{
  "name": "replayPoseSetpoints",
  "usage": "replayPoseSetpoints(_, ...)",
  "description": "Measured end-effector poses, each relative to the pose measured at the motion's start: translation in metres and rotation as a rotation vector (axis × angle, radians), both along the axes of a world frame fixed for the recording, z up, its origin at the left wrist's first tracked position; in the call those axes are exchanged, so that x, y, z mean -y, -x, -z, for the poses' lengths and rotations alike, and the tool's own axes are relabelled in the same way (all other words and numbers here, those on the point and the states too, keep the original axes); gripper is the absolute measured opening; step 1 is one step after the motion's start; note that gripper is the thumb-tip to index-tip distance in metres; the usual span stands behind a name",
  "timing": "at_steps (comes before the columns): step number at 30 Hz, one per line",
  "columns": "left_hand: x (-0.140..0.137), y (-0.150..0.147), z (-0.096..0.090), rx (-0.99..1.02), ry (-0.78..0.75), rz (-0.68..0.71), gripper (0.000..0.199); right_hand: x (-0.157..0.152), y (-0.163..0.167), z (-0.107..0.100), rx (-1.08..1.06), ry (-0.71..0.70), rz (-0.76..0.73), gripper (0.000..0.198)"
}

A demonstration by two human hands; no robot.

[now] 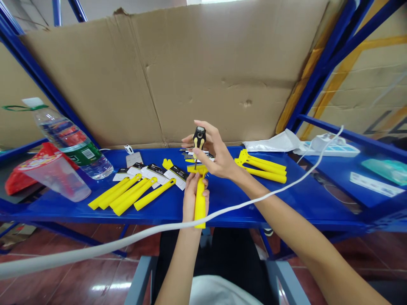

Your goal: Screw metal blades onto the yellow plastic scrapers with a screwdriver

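Observation:
My left hand (190, 195) is closed around a yellow plastic T-shaped tool handle (200, 203), holding it upright with its wide head on top. In my right hand (218, 154) is a screwdriver (199, 137) with a black and cream grip. Its thumb and fingers are around the grip, some fingers stretched out. The shaft points down, and its tip meets the yellow head; the exact contact is too small to make out. Several yellow handle tubes (127, 195) lie to the left. On the right rest several yellow handles with heads (263, 169).
Black-and-white cards (155, 173) and a small yellow part (167, 164) lie behind the tubes. A water bottle (74, 142) and a clear plastic cup (59, 178) stand left. A white cable (152, 231) crosses in front. Cardboard (206, 72) backs the blue shelf (305, 201); a power strip (330, 148) sits right.

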State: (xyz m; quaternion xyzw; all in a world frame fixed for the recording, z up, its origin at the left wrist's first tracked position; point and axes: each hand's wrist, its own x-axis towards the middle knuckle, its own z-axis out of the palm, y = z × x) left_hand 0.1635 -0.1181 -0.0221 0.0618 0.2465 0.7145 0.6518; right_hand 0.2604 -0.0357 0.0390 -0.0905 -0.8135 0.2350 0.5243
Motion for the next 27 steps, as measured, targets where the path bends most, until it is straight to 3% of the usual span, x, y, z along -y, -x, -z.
replayPoseSetpoints(6, 0.000, 0.001, 0.005, -0.017, -0.043, 0.039, 0.012, -0.005, 0.003, 0.003, -0.098, -0.006, 0.078, 0.074)
replayPoseSetpoints(12, 0.001, 0.001, 0.001, 0.017, -0.008, 0.008, 0.013, -0.001, 0.001, 0.001, -0.025, 0.040, -0.001, 0.067)
replayPoseSetpoints(19, 0.002, 0.001, 0.003, -0.017, -0.032, 0.026, 0.015, -0.011, 0.003, 0.006, -0.072, -0.016, 0.144, 0.077)
replayPoseSetpoints(27, -0.001, 0.002, 0.007, -0.009, -0.044, 0.018, 0.013, -0.002, -0.001, -0.001, 0.010, 0.094, -0.053, 0.070)
